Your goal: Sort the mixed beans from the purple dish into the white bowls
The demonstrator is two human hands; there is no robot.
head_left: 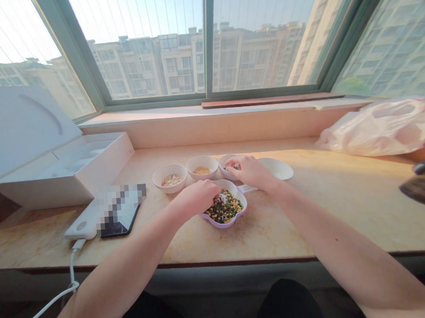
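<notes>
A lilac-rimmed, lobed bowl [226,223] holds a mix of black, green and yellow beans [227,210]. My left hand [202,196] reaches into its left side, fingers curled together at the beans; anything in the fingertips is hidden. Behind that bowl stand three small white bowls. The left bowl [160,185] contains pale flakes [172,180], and the middle bowl [191,166] has yellow grains [201,171]. Over the right bowl [224,159], which shows some dark beans, my right hand [248,170] bends down with its fingers drawn in; what they pinch cannot be seen.
A white dish [281,169] lies right of my right hand. At left are an open white box [101,166], a power bank [85,222] with a cable, and a phone [121,222]. A plastic bag [379,127] sits at back right, below the windows.
</notes>
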